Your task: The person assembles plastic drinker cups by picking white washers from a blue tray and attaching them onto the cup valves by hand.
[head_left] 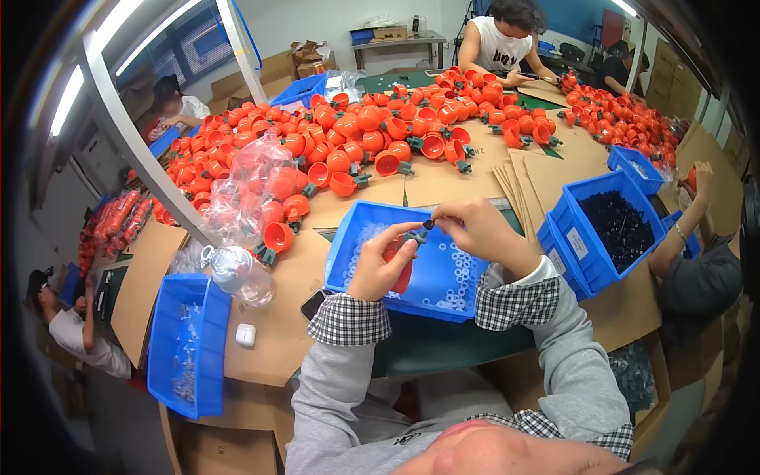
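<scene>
My left hand (376, 267) is closed around an orange-red plastic cup (404, 279) with a dark green fitting (418, 236) at its upper end. The fingers hide much of the cup. At that fitting, my right hand (484, 233) pinches a small black part (428, 225); whether the two are joined I cannot tell. Below both hands lies a blue bin (345, 237) holding many small whitish rings (459, 273).
Many orange-red cups (340, 138) with green fittings cover the cardboard-topped table. A blue bin (558, 252) of black parts stands right; another bin (162, 348) with small clear pieces is left, beside a bottle (252, 285), a white case (246, 336) and a phone (313, 304). Other people sit around.
</scene>
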`<state>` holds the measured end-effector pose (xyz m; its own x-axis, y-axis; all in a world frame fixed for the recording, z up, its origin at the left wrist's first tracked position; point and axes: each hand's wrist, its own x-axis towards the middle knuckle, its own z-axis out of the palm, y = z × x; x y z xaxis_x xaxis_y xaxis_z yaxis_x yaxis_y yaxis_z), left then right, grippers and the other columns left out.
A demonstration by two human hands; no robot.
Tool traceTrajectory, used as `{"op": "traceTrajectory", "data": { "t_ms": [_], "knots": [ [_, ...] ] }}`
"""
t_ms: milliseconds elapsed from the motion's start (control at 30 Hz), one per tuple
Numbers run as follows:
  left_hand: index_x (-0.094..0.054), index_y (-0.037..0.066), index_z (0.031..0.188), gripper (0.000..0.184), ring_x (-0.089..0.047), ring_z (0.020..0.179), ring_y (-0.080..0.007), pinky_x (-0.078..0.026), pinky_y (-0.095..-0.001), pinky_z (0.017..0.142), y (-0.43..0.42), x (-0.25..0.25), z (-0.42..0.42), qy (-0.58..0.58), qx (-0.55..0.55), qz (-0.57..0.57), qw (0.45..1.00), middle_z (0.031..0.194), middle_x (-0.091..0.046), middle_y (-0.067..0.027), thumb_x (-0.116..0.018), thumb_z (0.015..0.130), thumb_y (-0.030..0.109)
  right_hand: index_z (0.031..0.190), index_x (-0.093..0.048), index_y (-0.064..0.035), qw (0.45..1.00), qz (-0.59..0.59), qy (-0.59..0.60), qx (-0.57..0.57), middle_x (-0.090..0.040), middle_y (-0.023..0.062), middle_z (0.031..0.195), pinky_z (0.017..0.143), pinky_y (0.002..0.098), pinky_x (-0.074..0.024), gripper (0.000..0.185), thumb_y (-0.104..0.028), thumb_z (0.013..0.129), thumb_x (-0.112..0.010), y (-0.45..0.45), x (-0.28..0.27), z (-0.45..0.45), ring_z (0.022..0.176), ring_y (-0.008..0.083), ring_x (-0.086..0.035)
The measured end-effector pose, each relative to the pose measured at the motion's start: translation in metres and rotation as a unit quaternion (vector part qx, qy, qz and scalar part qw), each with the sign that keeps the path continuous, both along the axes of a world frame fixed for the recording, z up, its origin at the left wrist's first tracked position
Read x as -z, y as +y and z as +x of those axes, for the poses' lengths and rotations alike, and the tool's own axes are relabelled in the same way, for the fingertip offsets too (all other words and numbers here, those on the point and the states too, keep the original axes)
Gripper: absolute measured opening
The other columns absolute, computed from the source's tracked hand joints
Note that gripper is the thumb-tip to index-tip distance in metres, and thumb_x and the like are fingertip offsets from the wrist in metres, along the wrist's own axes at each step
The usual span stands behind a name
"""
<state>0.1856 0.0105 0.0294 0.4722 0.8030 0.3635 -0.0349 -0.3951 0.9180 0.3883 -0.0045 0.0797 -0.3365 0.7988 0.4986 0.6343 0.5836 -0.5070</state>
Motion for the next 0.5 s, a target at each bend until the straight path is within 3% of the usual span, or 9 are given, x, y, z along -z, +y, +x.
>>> {"op": "traceTrajectory", "data": {
  "t_ms": [500],
  "knots": [
    [-0.057, 0.006, 0.115, 0.029, -0.058, 0.073, -0.0084, -0.047, -0.0223, 0.066, -0.0017, -0.0013, 0.0013, -0.032, -0.007, -0.018, 0.999, 0.081, -0.062, -0.0041, -0.056, 0.088, 0.015, 0.084, -0.062, 0.0003, 0.999, 0.036, -0.013, -0.018, -0.062, 0.0152, 0.072, 0.059, 0.0339, -0.0483, 0.01, -0.002, 0.076, -0.058, -0.0057, -0.0008, -0.0071, 0.064, 0.0301, -0.061]
  ]
}}
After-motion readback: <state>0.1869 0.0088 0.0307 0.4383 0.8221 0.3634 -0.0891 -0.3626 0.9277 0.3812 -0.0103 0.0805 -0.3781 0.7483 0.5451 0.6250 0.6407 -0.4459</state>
